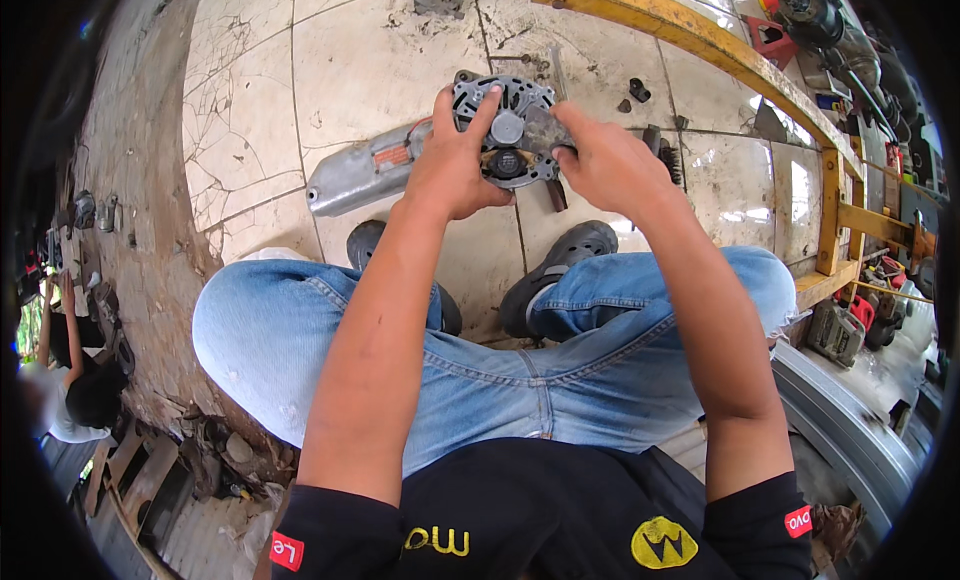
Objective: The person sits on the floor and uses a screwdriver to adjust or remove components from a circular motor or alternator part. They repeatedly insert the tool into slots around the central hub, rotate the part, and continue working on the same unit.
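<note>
In front of my feet is an alternator (508, 129), a round grey metal housing with slots and a raised round hub. My left hand (459, 158) is wrapped round its left side, fingers over the slotted face and thumb at the lower edge. At the right side, my right hand (600, 158) pinches a flat dark-grey piece (543, 132) that lies against the face. Whether that piece is loose or part of the alternator, I cannot tell. A long grey metal casing (362, 172) with an orange label extends to the left, partly behind my left hand.
Cracked, stained tiles (370, 55) cover the floor. A dark spring (671, 162) lies right of my right hand, and a small dark part (639, 88) lies farther off. A yellow metal frame (690, 30) bounds the right. Another person (85, 390) is at the far left.
</note>
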{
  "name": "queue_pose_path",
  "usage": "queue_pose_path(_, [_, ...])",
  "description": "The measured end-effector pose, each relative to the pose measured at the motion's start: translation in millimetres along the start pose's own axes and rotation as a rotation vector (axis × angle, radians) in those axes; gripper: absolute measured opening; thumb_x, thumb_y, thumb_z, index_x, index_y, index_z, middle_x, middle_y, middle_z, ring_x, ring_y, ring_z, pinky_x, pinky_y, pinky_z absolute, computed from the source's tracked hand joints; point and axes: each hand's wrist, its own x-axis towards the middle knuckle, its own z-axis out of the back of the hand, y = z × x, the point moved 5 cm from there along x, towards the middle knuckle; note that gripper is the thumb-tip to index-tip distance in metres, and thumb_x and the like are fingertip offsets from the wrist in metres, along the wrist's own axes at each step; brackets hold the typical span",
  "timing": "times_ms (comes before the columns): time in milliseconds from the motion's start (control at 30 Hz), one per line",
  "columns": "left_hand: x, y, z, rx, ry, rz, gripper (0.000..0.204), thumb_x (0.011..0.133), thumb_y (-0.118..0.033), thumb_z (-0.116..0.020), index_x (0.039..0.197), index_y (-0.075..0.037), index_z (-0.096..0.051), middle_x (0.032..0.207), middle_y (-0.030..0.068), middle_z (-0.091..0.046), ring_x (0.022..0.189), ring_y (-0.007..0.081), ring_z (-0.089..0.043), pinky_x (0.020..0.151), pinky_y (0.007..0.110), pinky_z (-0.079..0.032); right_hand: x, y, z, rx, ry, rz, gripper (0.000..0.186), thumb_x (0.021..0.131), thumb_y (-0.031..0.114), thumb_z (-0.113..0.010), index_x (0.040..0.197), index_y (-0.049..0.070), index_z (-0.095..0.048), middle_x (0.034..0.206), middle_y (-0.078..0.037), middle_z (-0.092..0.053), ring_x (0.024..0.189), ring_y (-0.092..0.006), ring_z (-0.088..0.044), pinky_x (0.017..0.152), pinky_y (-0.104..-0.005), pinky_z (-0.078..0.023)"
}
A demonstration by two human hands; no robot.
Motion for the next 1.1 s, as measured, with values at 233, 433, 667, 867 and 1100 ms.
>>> queue_pose_path(233, [-1, -1, 0, -0.001, 0.039, 0.040, 0.132, 0.045, -0.024, -0.096, 0.155, -0.033, -0.022, 0.156, 0.0258, -0.009, 0.136, 0.0454, -0.038, 0.110, 0.044, -0.040, -3, 0, 1, 0.021, -0.014, -0.017, 0.037, 0.090, 0.020, -0.057, 0.125, 0.014, -0.049, 0.092, -0.025, -0.068, 0.089, -0.0457, -0.064, 0.075, -0.0562, -0.050])
queue_pose_path(433, [-2, -2, 1, -0.002, 0.054, 0.038, 0.133, 0.045, -0.024, -0.096, 0.155, -0.032, -0.022, 0.156, 0.0266, -0.009, 0.136, 0.0455, -0.038, 0.110, 0.044, -0.040, -1, -1, 0, 0.000, 0.022, -0.011, 0.038, 0.090, 0.019, -0.057, 0.126, 0.014, -0.048, 0.092, -0.024, -0.068, 0.089, -0.0462, -0.064, 0.076, -0.0565, -0.049])
queue_pose_path(667, [0, -1, 1, -0.007, -0.015, -0.003, 0.129, 0.046, -0.023, -0.095, 0.154, -0.034, -0.024, 0.158, 0.0253, -0.008, 0.129, 0.0483, -0.045, 0.105, 0.047, -0.046, -3, -2, -2, 0.068, -0.036, -0.015, 0.036, 0.090, 0.019, -0.057, 0.124, 0.014, -0.048, 0.091, -0.023, -0.068, 0.087, -0.0459, -0.064, 0.074, -0.0564, -0.048])
queue_pose_path(867, [-1, 1, -1, -0.006, -0.015, -0.005, 0.129, 0.046, -0.022, -0.095, 0.153, -0.035, -0.025, 0.158, 0.0245, -0.009, 0.130, 0.0467, -0.045, 0.105, 0.047, -0.045, -7, 1, 0, -0.030, -0.054, 0.048, 0.033, 0.090, 0.018, -0.058, 0.122, 0.015, -0.048, 0.087, -0.021, -0.068, 0.085, -0.0435, -0.064, 0.072, -0.0552, -0.049])
queue_pose_path(1100, [2, 6, 0, -0.030, 0.006, -0.048, 0.132, 0.048, -0.020, -0.095, 0.155, -0.034, -0.018, 0.158, 0.0249, -0.009, 0.133, 0.0483, -0.041, 0.107, 0.048, -0.044, -12, -7, 5, -0.106, -0.126, 0.275, 0.027, 0.088, 0.010, -0.056, 0.115, 0.015, -0.054, 0.088, -0.015, -0.069, 0.086, -0.0395, -0.064, 0.069, -0.0522, -0.047])
